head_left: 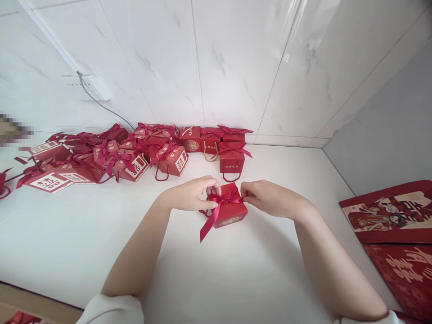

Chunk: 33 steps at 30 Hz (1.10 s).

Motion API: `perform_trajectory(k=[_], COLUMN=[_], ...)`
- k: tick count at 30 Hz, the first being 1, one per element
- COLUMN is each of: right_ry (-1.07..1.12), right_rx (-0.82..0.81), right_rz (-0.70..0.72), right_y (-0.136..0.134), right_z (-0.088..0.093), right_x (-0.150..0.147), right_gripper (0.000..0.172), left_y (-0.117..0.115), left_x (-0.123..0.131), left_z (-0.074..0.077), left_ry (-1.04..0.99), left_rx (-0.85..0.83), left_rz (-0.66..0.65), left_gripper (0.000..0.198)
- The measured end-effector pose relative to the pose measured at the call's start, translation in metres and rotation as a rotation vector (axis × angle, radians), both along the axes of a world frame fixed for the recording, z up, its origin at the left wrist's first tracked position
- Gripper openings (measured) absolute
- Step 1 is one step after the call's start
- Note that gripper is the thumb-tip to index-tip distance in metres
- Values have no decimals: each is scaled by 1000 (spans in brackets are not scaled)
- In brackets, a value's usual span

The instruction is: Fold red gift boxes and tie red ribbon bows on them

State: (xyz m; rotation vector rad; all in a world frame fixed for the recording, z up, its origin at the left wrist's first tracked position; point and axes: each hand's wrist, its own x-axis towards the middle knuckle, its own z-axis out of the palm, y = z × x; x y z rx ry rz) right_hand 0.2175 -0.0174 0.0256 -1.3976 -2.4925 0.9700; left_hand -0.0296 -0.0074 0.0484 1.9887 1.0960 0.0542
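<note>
A small red gift box (232, 214) with gold print on its front side sits on the white table. A dark red ribbon (209, 225) is tied in a bow across its top, one tail hanging over the front left. At the box's left side my left hand (199, 193) has its fingers curled and closed on the ribbon's left loop. My right hand (259, 196) is at the right edge, fingertips pinched on the ribbon's right end. A cord handle shows partly behind my left fingers.
Behind stands a single red box (232, 161), with a row of ribboned boxes (191, 139) along the tiled wall and a pile (81, 164) at the left. Red printed bags (391, 216) lie at the right edge. A cable (101, 106) hangs from a wall socket.
</note>
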Motion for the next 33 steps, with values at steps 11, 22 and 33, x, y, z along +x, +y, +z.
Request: perform_trajectory(k=[11,22,33], right_ry=[-41,-34,-245], right_rx=[17,15,-155], right_rz=[-23,51,-252], right_y=[-2,-2,1], right_z=[3,14,22], right_x=[2,12,88], right_gripper=[22,19,15], left_y=[-11,-13,-5], left_x=[24,8,-42], left_z=[-11,8,27], left_ry=[80,175,317], left_rx=[401,297,316], left_rz=[77,168,289], left_gripper=[23,20,22])
